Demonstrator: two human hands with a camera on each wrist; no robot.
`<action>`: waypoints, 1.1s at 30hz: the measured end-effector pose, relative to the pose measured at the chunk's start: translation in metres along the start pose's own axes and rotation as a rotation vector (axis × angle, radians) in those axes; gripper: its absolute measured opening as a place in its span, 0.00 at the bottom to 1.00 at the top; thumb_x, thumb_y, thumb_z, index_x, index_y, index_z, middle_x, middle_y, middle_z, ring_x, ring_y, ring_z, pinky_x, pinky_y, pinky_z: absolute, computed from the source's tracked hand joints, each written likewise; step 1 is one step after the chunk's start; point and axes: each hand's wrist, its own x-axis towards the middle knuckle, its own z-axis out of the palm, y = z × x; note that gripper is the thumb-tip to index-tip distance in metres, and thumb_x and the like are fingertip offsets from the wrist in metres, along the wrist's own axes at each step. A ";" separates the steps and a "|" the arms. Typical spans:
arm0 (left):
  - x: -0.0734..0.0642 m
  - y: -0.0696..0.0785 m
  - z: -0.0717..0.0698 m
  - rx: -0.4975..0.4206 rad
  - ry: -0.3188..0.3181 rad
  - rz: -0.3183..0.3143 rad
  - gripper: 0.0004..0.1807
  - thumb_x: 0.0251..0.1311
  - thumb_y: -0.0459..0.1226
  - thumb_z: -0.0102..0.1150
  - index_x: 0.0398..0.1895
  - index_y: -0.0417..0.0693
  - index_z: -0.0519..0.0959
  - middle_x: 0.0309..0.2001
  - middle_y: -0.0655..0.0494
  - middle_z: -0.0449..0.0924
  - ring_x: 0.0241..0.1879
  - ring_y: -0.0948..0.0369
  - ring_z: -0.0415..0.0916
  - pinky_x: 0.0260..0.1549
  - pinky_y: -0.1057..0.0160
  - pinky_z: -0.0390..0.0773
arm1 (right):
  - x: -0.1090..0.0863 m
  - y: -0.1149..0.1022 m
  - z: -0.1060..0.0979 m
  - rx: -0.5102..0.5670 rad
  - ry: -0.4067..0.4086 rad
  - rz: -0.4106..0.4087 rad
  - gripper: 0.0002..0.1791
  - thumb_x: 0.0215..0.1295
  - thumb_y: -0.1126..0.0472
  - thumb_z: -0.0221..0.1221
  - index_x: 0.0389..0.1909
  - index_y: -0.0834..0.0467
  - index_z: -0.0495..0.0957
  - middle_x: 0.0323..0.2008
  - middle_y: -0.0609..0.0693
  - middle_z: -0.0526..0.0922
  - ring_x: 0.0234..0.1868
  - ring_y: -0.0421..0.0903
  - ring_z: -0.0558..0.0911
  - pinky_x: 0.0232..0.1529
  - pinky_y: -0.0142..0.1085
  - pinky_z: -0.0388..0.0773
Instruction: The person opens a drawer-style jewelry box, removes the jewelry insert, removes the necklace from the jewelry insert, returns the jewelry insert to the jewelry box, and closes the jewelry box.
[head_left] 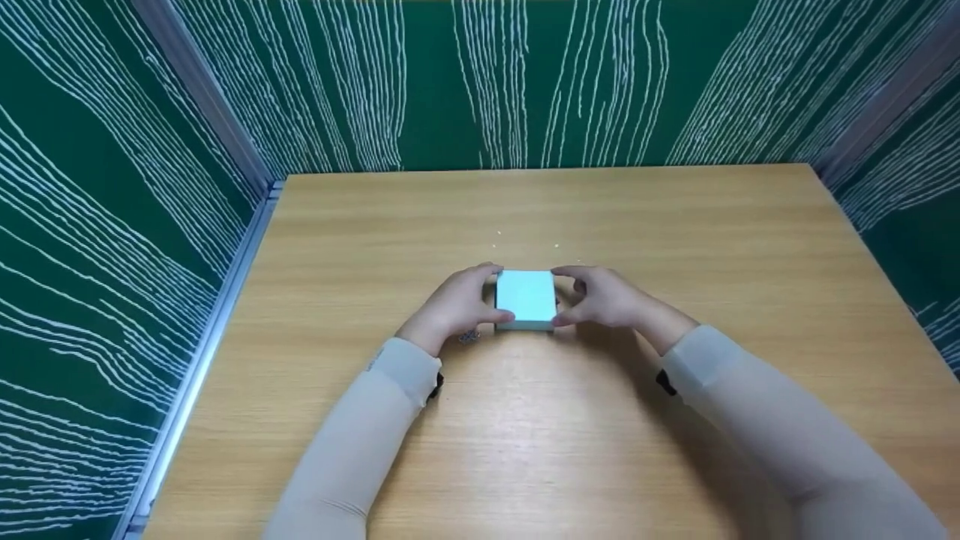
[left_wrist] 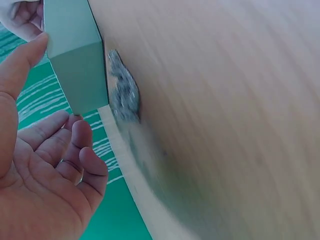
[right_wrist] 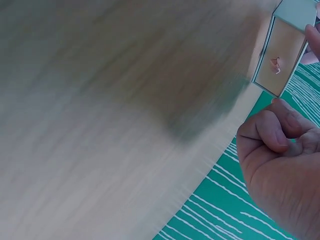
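A small light-turquoise box sits on the wooden table between both hands. My left hand holds its left side, thumb at the near corner and a finger at the far one. The right hand pinches the right side the same way, its other fingers curled in. In the right wrist view, the box's tan end panel carries a small pinkish loop. Beside the box, below the left hand, lies a silvery chain-like piece; its exact kind is unclear.
The wooden table reaches back to a green wall with white wavy lines. A metal rail runs along its left edge. Several tiny pale specks lie beyond the box.
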 end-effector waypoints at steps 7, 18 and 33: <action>0.001 0.001 -0.002 0.021 -0.003 0.021 0.51 0.68 0.50 0.82 0.90 0.52 0.66 0.88 0.52 0.68 0.90 0.50 0.60 0.90 0.46 0.62 | 0.002 0.002 -0.001 0.032 -0.002 0.003 0.55 0.62 0.51 0.83 0.87 0.58 0.68 0.45 0.54 0.75 0.43 0.48 0.71 0.40 0.40 0.70; 0.003 0.005 -0.002 0.031 -0.009 0.003 0.50 0.69 0.50 0.81 0.90 0.53 0.65 0.90 0.53 0.65 0.91 0.50 0.59 0.91 0.46 0.60 | 0.004 0.002 -0.003 0.001 -0.001 0.022 0.55 0.63 0.50 0.82 0.87 0.56 0.67 0.57 0.60 0.80 0.56 0.55 0.75 0.53 0.46 0.73; 0.009 0.006 -0.003 0.075 -0.003 0.030 0.50 0.69 0.51 0.81 0.89 0.52 0.67 0.89 0.53 0.65 0.90 0.50 0.61 0.90 0.46 0.61 | 0.004 0.003 -0.010 0.013 -0.022 -0.008 0.56 0.63 0.49 0.82 0.88 0.57 0.65 0.36 0.49 0.75 0.36 0.47 0.72 0.36 0.38 0.69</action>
